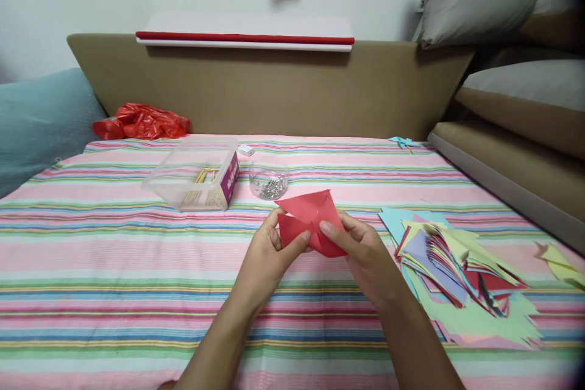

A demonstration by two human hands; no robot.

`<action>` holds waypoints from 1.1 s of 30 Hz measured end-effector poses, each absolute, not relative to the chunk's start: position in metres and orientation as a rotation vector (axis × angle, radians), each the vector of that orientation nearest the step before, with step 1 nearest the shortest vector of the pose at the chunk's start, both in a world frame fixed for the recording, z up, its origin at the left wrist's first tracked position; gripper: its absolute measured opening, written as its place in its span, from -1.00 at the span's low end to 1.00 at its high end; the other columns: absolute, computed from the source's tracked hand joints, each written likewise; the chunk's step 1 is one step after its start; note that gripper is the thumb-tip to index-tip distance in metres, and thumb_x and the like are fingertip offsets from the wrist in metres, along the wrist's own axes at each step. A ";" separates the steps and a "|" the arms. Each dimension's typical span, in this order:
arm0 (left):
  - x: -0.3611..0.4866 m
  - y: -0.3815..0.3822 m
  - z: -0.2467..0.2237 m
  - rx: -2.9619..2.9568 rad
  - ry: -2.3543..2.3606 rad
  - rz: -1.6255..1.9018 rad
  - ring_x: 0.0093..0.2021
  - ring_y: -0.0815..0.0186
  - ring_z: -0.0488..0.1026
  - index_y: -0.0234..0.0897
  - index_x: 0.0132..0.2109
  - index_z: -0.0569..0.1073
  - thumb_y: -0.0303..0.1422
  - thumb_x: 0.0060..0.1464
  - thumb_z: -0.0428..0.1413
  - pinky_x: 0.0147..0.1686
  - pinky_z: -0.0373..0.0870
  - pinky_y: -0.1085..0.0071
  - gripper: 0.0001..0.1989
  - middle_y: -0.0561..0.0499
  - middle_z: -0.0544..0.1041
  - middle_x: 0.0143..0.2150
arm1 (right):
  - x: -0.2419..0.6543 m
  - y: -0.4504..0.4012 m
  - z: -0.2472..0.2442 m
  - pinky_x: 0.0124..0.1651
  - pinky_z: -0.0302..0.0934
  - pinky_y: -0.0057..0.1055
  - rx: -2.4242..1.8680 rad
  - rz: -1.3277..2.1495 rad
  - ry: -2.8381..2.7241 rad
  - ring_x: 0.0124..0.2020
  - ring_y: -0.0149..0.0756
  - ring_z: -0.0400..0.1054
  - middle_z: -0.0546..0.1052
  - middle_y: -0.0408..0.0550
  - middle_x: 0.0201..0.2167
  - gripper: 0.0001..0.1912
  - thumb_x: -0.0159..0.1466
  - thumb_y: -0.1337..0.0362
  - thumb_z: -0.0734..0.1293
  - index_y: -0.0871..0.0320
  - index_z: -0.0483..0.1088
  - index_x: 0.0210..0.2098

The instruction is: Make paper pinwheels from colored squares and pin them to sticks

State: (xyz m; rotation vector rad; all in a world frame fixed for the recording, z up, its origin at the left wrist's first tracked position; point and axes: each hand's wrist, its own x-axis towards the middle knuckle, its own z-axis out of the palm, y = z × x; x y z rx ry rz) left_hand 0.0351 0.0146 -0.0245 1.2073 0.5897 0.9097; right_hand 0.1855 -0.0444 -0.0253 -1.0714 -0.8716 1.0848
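A red paper piece, cut with slits and partly folded, is held up above the striped cloth. My left hand pinches its left side, thumb on the front near the middle. On the right side, my right hand grips the same paper with its thumb near the centre. The fingers behind the paper are mostly hidden. Just beyond my hands stands a clear round container with small silvery metal pieces in it. To its left is a clear plastic box with yellow sticks inside.
Coloured paper sheets are heaped at the right, with something dark on top. Beside them lies a yellow paper piece. A blue paper pinwheel rests at the back right. A red plastic bag sits back left. Cushions are stacked at right.
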 end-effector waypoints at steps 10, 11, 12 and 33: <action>0.029 0.019 -0.026 1.202 0.615 0.785 -0.16 0.20 0.57 -0.22 0.11 0.43 -0.29 0.09 0.33 -0.13 0.47 0.32 -0.53 -0.05 0.62 -0.19 | 0.179 -0.043 -0.030 -0.13 0.35 -0.29 -1.131 1.073 -0.769 -0.26 -0.22 0.45 0.62 -0.03 -0.28 -0.72 0.14 0.07 0.52 0.14 0.60 -0.27; 0.030 0.019 -0.026 1.175 0.614 0.805 -0.10 0.18 0.57 -0.21 0.13 0.42 -0.30 0.06 0.35 -0.06 0.46 0.29 -0.49 -0.06 0.62 -0.13 | 0.177 -0.041 -0.030 -0.12 0.35 -0.30 -1.073 1.076 -0.704 -0.26 -0.24 0.45 0.62 -0.05 -0.28 -0.74 0.14 0.09 0.52 0.13 0.59 -0.28; 0.031 0.019 -0.026 1.152 0.613 0.829 -0.05 0.16 0.55 -0.20 0.12 0.44 -0.31 0.02 0.37 -0.01 0.45 0.27 -0.48 -0.08 0.61 -0.08 | 0.173 -0.040 -0.029 -0.11 0.35 -0.32 -1.005 1.082 -0.637 -0.25 -0.26 0.45 0.63 -0.07 -0.28 -0.77 0.15 0.11 0.53 0.12 0.59 -0.29; 0.048 0.016 -0.038 0.676 0.741 1.220 -0.30 0.42 0.49 -0.38 -0.24 0.55 -0.28 -0.03 0.40 -0.25 0.45 0.51 -0.71 -0.01 0.60 -0.27 | 0.147 -0.037 -0.040 -0.01 0.39 -0.25 -0.891 0.875 -0.649 -0.14 -0.31 0.52 0.60 -0.17 -0.14 -0.66 0.27 0.24 0.43 -0.06 0.24 -0.05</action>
